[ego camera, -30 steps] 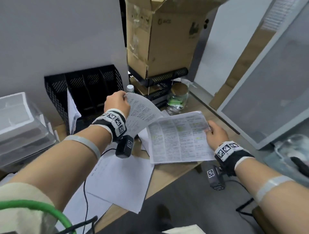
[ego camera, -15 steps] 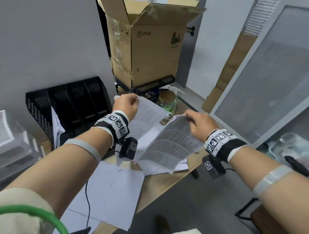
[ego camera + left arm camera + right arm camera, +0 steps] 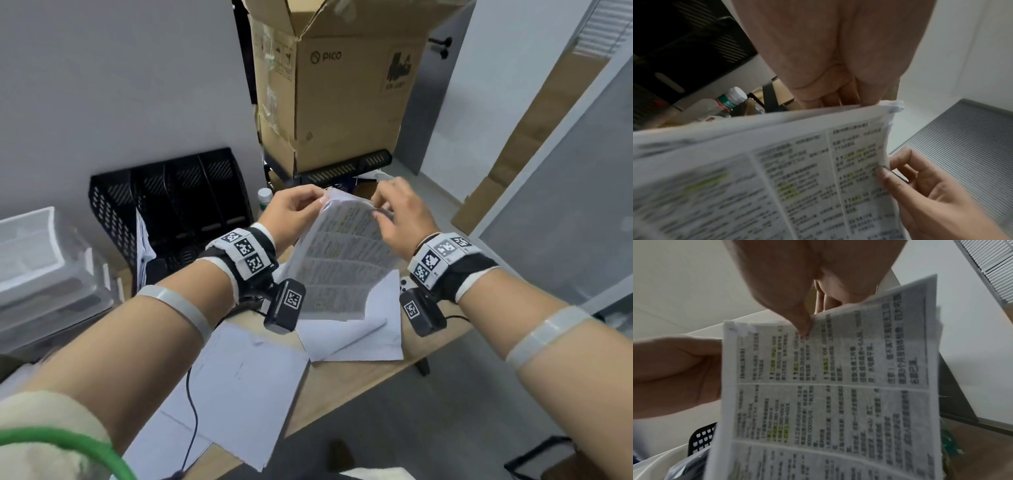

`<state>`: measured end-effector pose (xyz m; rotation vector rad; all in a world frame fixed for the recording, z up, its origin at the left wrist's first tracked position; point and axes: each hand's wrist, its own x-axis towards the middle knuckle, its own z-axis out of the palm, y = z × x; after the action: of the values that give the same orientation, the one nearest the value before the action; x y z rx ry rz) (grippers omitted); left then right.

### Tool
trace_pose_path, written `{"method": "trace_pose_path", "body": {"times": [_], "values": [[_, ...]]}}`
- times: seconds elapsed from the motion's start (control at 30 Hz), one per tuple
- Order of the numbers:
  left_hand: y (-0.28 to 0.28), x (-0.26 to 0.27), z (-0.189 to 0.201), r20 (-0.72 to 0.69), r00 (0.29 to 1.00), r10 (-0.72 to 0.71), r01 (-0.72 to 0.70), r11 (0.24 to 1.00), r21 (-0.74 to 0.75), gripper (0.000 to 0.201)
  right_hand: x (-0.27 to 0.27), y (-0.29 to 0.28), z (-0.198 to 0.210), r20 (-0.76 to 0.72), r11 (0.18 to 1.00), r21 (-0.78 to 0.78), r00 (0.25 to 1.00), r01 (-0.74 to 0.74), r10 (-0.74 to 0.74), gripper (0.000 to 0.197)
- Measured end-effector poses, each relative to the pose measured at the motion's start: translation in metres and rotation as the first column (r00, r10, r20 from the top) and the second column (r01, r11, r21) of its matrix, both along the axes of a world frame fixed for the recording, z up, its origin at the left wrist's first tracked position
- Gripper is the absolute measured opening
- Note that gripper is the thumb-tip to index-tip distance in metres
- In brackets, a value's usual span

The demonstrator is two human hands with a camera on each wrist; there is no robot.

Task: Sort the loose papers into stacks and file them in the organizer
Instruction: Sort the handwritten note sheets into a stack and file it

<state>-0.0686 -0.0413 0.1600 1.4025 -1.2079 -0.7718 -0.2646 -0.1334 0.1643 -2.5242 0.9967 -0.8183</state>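
Black mesh organizer (image 3: 171,205), left of centre, awaits filing. Printed papers (image 3: 342,260), centre frame, hang above the desk (image 3: 359,380). Left hand (image 3: 291,214) and right hand (image 3: 394,216) each pinch the top edge; aligning the sheets' edges squarely before filing seems advisable.

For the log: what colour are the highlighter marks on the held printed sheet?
Yellow-green, on the printed sheet; the right wrist view shows them best.

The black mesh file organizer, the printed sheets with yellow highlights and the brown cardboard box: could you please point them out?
black mesh file organizer (image 3: 113,219), head view, perforated left wall.
printed sheets with yellow highlights (image 3: 342,260), head view, middle of the page.
brown cardboard box (image 3: 346,109), head view, front face.
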Motion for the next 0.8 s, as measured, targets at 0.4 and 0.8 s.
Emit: {"method": "trace_pose_path", "body": {"times": [0.4,0.8], "values": [[0.051,0.06,-0.12,-0.259,0.853,0.453,-0.264,0.803,0.535,0.095,-0.003,-0.062,-0.02,0.325,0.916,0.383,0.946,-0.12,-0.012,0.026],[0.027,0.064,-0.149,-0.245,0.643,0.725,-0.583,0.671,0.457,0.032,-0.046,-0.06,-0.217,-0.496,0.382,0.758,0.848,0.528,-0.187,0.055]]}}
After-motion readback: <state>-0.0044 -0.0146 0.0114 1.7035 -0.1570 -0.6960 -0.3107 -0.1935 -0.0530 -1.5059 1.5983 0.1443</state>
